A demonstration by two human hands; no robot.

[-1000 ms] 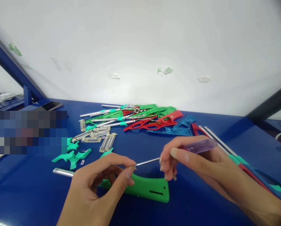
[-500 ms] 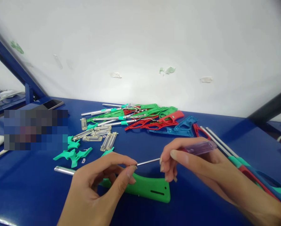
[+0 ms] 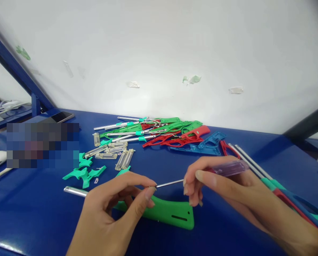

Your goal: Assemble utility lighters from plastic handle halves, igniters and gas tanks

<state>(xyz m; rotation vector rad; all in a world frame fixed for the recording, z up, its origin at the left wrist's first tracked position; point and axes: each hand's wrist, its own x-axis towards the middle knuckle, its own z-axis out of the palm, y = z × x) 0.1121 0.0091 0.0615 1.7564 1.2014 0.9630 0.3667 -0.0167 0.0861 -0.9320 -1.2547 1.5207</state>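
My right hand (image 3: pixel 209 179) is closed around a screwdriver (image 3: pixel 230 168) with a translucent purple handle, its thin metal shaft pointing left. At the shaft's tip, the thumb and forefinger of my left hand (image 3: pixel 121 202) are pinched together; whatever is between them is too small to make out. Below the two hands a green gas lighter (image 3: pixel 172 214) lies on the blue table, its slotted handle to the right. The lighter's silver tube (image 3: pixel 75 191) sticks out left of my left hand, which hides the middle part.
Behind lie green, red and blue lighter shells (image 3: pixel 190 137) with silver tubes and wires. Clear fuel tanks (image 3: pixel 124 159) and teal triggers (image 3: pixel 84 174) are scattered at left. Lighters with long tubes (image 3: pixel 251 160) lie at right. A phone (image 3: pixel 63 116) rests far left, near a blurred patch.
The whole view has shifted slightly, so everything appears a little further right. Both hands keep the same hold, with the screwdriver tip still at my left fingertips.
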